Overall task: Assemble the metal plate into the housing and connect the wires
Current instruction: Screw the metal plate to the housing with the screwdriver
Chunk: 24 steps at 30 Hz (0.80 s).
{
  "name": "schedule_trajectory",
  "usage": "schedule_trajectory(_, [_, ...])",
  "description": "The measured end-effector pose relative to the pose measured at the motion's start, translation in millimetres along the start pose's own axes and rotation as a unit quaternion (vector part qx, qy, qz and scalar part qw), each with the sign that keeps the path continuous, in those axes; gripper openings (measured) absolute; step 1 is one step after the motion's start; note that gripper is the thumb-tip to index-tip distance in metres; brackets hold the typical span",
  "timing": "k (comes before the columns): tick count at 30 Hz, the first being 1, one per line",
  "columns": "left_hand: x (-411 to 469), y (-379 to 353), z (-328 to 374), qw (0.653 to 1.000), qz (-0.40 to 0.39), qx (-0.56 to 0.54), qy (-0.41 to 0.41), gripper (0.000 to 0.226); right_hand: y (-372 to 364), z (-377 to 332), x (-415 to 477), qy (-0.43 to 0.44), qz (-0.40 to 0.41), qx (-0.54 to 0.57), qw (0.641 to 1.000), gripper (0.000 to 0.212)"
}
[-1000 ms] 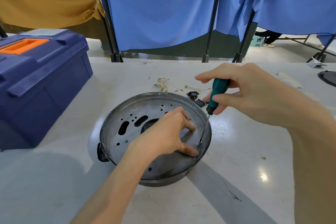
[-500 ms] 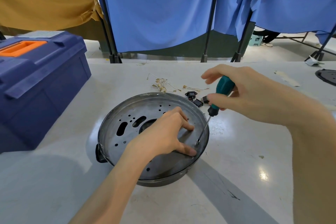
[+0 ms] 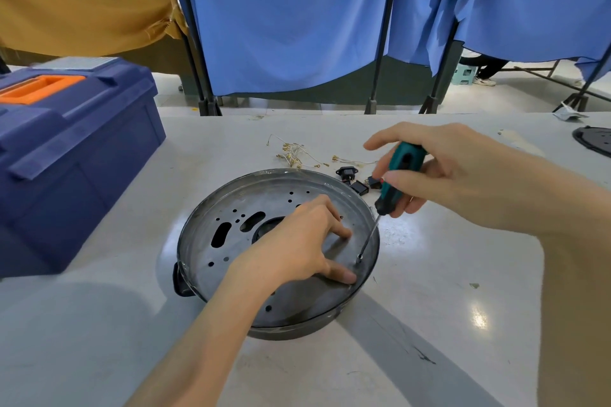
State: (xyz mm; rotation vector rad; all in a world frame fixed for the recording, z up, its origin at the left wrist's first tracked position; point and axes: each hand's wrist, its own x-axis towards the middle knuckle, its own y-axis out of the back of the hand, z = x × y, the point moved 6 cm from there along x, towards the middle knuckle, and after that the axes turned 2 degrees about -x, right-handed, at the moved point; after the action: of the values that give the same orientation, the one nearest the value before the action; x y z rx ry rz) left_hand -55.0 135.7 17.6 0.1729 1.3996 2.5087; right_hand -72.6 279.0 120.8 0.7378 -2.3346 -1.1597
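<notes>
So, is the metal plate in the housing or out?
In: the metal plate lies inside the housing rim, left hand pressing it.

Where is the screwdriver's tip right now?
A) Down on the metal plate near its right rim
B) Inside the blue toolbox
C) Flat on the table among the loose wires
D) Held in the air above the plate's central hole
A: the right hand grips the screwdriver tilted, with its tip touching the metal plate near the right rim, while the left hand presses on the plate.
</notes>
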Motion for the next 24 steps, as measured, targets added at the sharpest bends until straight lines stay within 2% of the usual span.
schedule_trajectory(2, [0.2, -0.1, -0.3, 1.000, -0.004, 0.005, 0.003, 0.074, 3.8, -2.9, 1.4, 0.004, 0.033, 0.011, 0.999, 0.029])
schedule_trajectory(5, [-0.5, 0.2, 0.7, 1.000, -0.008, 0.006, 0.004, 0.074, 7.0, -9.6, 8.4, -0.003, 0.101, -0.047, 0.994, 0.061])
schedule_trajectory(7, [-0.9, 1.0, 1.3, 1.000, -0.005, 0.004, 0.002, 0.074, 6.7, -8.9, 11.0, -0.010, 0.112, -0.085, 0.990, 0.070])
schedule_trajectory(11, [-0.5, 1.6, 2.8, 1.000, -0.008, 0.013, -0.003, 0.071, -6.4, -0.2, 8.0, -0.040, -0.005, -0.020, 0.999, 0.079])
schedule_trajectory(13, [-0.5, 1.8, 2.8, 1.000, -0.007, 0.012, -0.002, 0.070, -9.0, 1.5, 5.1, -0.033, -0.026, 0.001, 0.999, 0.064])
schedule_trajectory(15, [-0.7, 1.7, 2.4, 1.000, -0.003, 0.009, -0.003, 0.071, -7.1, -4.1, 5.9, -0.001, -0.006, 0.043, 0.999, 0.039])
schedule_trajectory(16, [-0.6, 1.6, 2.1, 1.000, -0.001, 0.008, -0.005, 0.071, -5.8, -6.2, 7.2, 0.015, 0.007, 0.079, 0.997, 0.035])
schedule_trajectory(18, [-0.8, 1.3, 1.7, 1.000, 0.003, 0.005, -0.008, 0.071, -4.5, -10.8, 10.5, 0.042, 0.044, 0.113, 0.992, 0.040])
schedule_trajectory(21, [-1.3, 0.9, 0.2, 1.000, 0.008, -0.003, -0.007, 0.071, -4.2, -20.4, 15.9, 0.062, 0.110, 0.062, 0.990, 0.036])
schedule_trajectory(24, [-0.6, 0.9, 0.4, 1.000, 0.006, -0.002, -0.005, 0.072, -4.4, -16.8, 16.8, 0.039, 0.099, 0.051, 0.993, 0.043])
